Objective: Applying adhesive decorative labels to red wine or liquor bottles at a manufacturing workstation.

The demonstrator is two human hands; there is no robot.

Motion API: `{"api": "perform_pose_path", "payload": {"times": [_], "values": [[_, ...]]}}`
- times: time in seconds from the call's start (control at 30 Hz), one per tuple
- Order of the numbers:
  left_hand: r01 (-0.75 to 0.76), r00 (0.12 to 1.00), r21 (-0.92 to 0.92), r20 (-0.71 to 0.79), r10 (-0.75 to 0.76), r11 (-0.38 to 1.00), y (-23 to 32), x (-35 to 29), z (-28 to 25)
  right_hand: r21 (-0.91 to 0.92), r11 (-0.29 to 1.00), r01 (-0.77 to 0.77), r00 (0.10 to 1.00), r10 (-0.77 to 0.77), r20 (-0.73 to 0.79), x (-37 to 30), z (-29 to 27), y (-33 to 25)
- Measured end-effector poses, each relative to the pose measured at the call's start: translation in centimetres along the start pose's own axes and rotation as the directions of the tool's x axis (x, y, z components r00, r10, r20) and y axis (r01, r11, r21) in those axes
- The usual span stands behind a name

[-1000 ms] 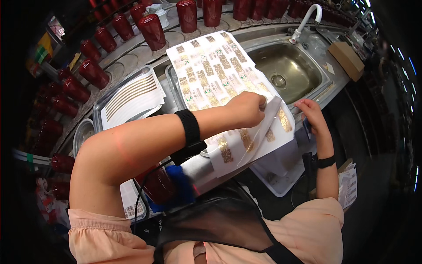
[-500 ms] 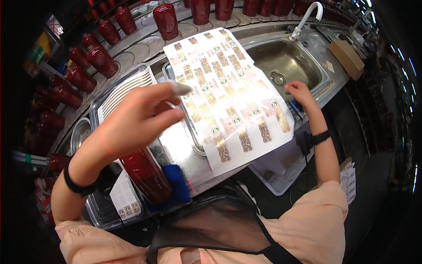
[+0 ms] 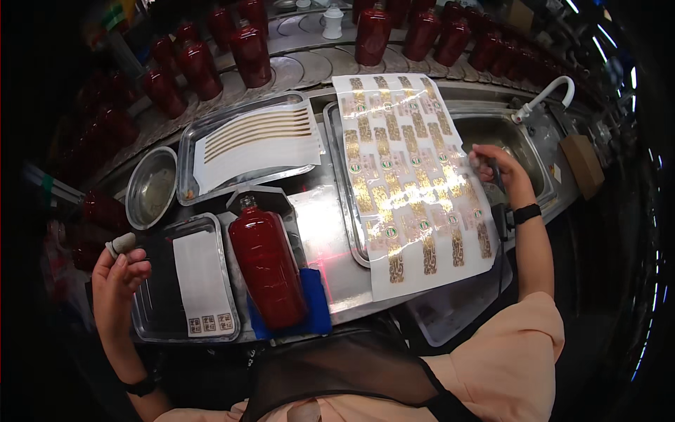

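Note:
At the far left my left hand [image 3: 121, 278] is raised beside a tray, its fingers half bent and apart, with nothing seen in them. Pale finger cots [image 3: 121, 244] cover a fingertip or two. My right hand [image 3: 508, 172] is at the right edge of a large white sheet of gold decals [image 3: 394, 285], fingers curled around a thin dark thing I cannot make out. A glossy dark red bottle [image 3: 266, 264] leans in a grey holder [image 3: 271, 200], its base on a folded blue cloth [image 3: 316, 302]. Left of it, a white decal strip [image 3: 200, 271] lies in a metal tray [image 3: 155, 306].
Another tray [image 3: 186, 158] holds a sheet with gold-brown stripes [image 3: 264, 133]. A metal bowl [image 3: 152, 186] is beside it. Red bottles [image 3: 373, 35] stand along the round-plated conveyor [image 3: 288, 70] behind. At right are a sink [image 3: 492, 137], a white tap [image 3: 548, 95] and a cardboard box [image 3: 582, 165].
My left hand has swung from over the decal sheet to the far left. My right hand has its fingers curled at the sheet's edge. The view has shifted left, showing the whole red bottle.

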State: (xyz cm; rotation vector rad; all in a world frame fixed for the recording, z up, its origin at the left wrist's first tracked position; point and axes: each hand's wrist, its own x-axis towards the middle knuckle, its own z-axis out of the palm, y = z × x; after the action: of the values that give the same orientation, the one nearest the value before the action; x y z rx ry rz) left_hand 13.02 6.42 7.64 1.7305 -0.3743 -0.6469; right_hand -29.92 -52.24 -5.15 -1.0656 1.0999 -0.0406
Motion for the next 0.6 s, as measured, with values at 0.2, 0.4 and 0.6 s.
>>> {"api": "perform_pose_path", "payload": {"times": [0.2,0.4,0.6], "values": [[0.075,0.996,-0.124,0.047,-0.070,0.989,-2.9,-0.7,0.7,-0.335,0.865,0.373,0.875,-0.449,-0.183,2.3,4.4,-3.6],[0.155,0.988,-0.171,0.035,-0.151,0.973,-5.1,-1.9,-0.2,-0.518,0.852,-0.067,0.785,-0.275,-0.555,6.0,-8.0,4.2],[0.194,0.981,-0.204,0.024,-0.193,0.960,-6.1,-1.4,-0.8,0.011,1.000,-0.024,0.972,0.026,-0.234,1.9,-1.5,-1.0]]}}
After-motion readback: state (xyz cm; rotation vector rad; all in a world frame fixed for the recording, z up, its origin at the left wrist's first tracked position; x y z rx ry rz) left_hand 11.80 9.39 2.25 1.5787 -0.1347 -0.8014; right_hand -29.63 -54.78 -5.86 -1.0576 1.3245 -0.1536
